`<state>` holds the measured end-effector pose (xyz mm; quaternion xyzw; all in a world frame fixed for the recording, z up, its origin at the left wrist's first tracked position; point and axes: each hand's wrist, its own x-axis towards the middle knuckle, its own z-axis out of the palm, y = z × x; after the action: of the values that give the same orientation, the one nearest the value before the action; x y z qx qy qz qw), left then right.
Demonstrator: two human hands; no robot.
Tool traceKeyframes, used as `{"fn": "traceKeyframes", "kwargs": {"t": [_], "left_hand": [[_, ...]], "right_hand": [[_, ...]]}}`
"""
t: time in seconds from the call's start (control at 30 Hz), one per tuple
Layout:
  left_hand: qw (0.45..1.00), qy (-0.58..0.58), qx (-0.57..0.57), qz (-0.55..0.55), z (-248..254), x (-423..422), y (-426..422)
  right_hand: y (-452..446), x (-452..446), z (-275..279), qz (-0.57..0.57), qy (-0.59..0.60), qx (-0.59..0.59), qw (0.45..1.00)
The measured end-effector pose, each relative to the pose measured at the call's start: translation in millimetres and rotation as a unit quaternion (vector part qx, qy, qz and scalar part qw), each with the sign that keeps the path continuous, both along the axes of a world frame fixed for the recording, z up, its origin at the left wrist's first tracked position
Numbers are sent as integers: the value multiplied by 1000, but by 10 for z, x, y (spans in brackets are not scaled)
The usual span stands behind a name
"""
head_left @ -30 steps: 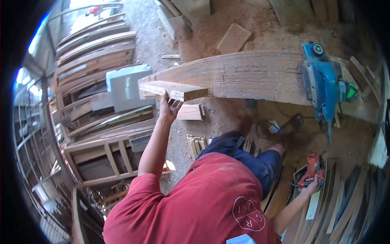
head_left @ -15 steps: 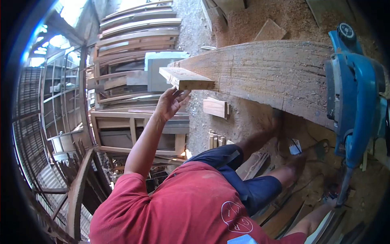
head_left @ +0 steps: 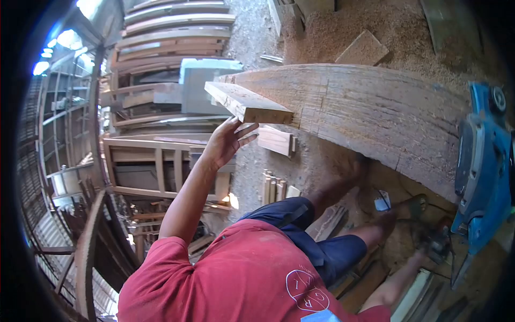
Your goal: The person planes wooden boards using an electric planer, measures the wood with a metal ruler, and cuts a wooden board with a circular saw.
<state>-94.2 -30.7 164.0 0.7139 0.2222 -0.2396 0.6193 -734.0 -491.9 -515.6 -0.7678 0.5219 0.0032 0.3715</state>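
Observation:
A short, thick wooden board (head_left: 252, 100) lies across the end of a large, rough timber beam (head_left: 370, 102). My left hand (head_left: 228, 140) is at the near corner of that board, fingertips touching or just under its edge, with the other fingers spread apart. Low on the right, my right hand (head_left: 421, 257) is closed around a dark power tool (head_left: 439, 244); its exact kind is hard to make out at this distance. A blue electric planer (head_left: 485, 172) rests at the right end of the beam.
Long planks and frames (head_left: 171, 40) are stacked on the left. Small wood blocks (head_left: 276, 140) and short sticks (head_left: 273, 188) lie on the floor beyond my shorts. Sawdust (head_left: 322, 37) and a flat offcut (head_left: 363, 48) are past the beam. Cables run near my feet.
The view has shifted, so the planer sits farther right and lower. My right hand has lifted with the dark tool, now showing more clearly. My left hand's fingers are spread wider at the board.

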Motion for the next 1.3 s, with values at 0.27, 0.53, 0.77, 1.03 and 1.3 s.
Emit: {"fn": "traceKeyframes", "kwargs": {"t": [0.27, 0.53, 0.77, 1.03, 1.3], "left_hand": [[998, 7, -44, -41, -171, 8, 427], [993, 5, 15, -113, -481, -272, 1248], [973, -12, 199, -116, -803, -933, 2099], [993, -15, 118, 24, -817, -1187, 1937], [997, -66, 49, 12, -436, -951, 1346]], "right_hand": [[1599, 3445, 4583, 264, -38, 198, 943], [2553, 5791, 6530, 426, -286, 0, 858], [2956, 6213, 6654, 486, -213, -39, 847], [3042, 6347, 7008, 516, -244, -35, 820], [2910, 6422, 7912, 404, -285, 119, 861]]}}
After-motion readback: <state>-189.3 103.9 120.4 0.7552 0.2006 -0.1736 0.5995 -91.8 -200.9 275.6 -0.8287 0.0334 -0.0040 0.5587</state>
